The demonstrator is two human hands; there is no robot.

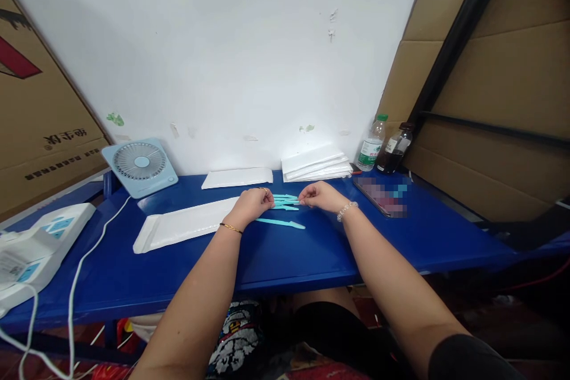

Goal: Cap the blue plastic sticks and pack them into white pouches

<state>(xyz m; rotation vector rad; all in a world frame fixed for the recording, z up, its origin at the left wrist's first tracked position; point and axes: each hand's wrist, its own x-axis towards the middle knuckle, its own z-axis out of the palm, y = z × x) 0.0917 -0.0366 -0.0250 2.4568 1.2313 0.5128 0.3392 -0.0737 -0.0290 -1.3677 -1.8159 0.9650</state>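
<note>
Several thin turquoise sticks with wider, slanted ends, looking like eyebrow razors [285, 196], lie between my two hands over the blue table. My left hand [255, 204] is closed in a pinch at their left side. From the right, the fingertips of my right hand [321, 196] pinch the other end of a razor. Nearer to me, a single eyebrow razor [291, 224] rests on the table, its left part hidden by my left hand. A long white padded envelope [184, 224] lies flat to the left, passing behind my left wrist.
Behind the hands are a white envelope [238, 177] and a stack of white envelopes [314, 163]. A phone [376, 197] and two bottles [372, 145] are at the right. A blue fan [140, 163] and a white power strip [48, 243] with cables stand left on the blue table [294, 261].
</note>
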